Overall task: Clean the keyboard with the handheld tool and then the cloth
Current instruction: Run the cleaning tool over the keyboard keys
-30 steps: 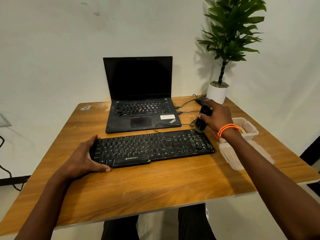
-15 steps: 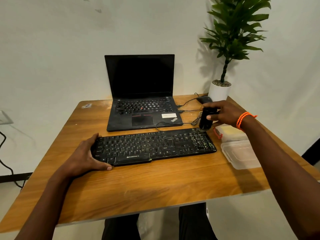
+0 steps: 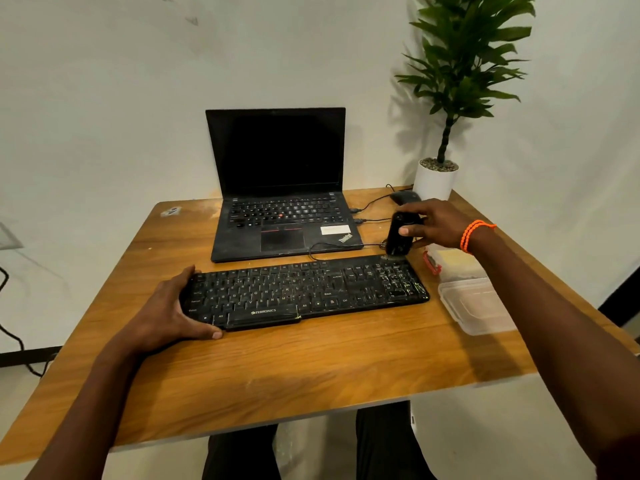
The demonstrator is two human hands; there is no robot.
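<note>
Lowered since a second ago onto the keyboard's (image 3: 304,292) two o'clock corner: black handheld tool (image 3: 399,237), upright, gripped by right hand (image 3: 438,225), likely to start the first cleaning pass. Left hand (image 3: 173,306) clasped round the nine o'clock end, apparently bracing it on the worktop (image 3: 294,368). No cloth clearly seen.

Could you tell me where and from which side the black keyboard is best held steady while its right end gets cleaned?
Grip the keyboard at its left short end, coming from the left. It lies flat and long across the table; the left hand already wraps that end, which probably keeps it clear of the handheld tool in the right hand.
</note>
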